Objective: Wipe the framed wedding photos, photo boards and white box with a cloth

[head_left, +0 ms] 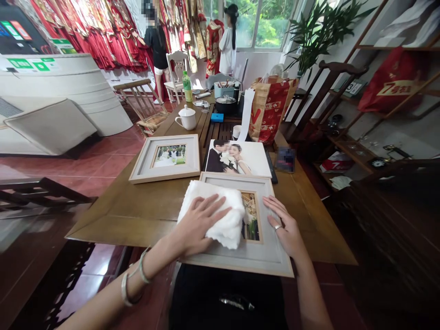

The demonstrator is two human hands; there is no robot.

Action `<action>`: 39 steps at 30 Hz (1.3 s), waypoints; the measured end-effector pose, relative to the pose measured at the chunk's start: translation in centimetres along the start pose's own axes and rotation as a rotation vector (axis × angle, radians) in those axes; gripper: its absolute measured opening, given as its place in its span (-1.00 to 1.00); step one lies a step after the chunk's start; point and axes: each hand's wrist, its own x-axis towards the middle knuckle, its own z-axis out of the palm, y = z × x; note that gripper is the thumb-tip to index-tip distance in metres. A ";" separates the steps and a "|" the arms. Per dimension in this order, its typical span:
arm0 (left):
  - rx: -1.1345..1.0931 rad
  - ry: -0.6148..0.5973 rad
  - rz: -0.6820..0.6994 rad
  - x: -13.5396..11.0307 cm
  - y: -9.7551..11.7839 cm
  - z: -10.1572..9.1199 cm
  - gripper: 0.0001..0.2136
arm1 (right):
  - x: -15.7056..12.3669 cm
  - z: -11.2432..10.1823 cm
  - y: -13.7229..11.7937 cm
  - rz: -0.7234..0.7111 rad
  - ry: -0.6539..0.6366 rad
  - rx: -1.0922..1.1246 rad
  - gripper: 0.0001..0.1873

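Cloth [234, 221] hides the framed photo [253, 220] (partly).

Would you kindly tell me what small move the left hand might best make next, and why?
I would probably slide the white cloth rightward with the left hand: it lies on the left part of the frame, the right part of the picture is uncovered, and the right hand rests on the frame's right side.

Window [255, 25]: bright, with green leaves [275, 23] outside
Wall [257, 59]: white, under the window
Floor [117, 158]: red and shiny
Table [147, 206]: brown wood
Counter [85, 91]: white, curvy
Chair [178, 68]: white, far back
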 end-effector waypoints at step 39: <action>-0.313 -0.177 -0.063 -3.8 4.6 -1.5 -0.09 | 0.0 0.2 0.3 -0.019 0.006 0.025 -0.63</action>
